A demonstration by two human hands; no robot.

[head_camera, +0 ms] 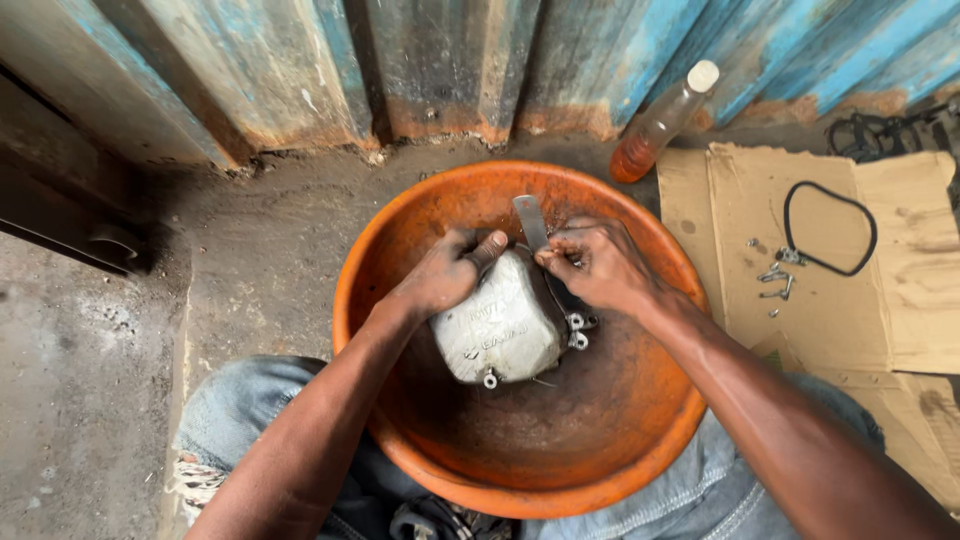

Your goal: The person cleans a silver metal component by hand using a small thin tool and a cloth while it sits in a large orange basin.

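Metal cover (500, 325) lies in orange basin (520, 470), centre, long axis running near-left to far-right. Left hand (440, 280) clamps its far-left corner, thumb pressed on top. Right hand (595, 265) sits at far-right edge, fingers pinched together on a thin flat blade (530, 220) w/ tip at the cover's rim. Both hands touch the cover; right is nearer the blade. Cover: grey, grimy, raised lettering, bolt lugs along right & near edges. Cardboard (900, 300) w/ screws (775, 280) and black gasket loop (830, 230) at right; bottle (660, 125) far right.
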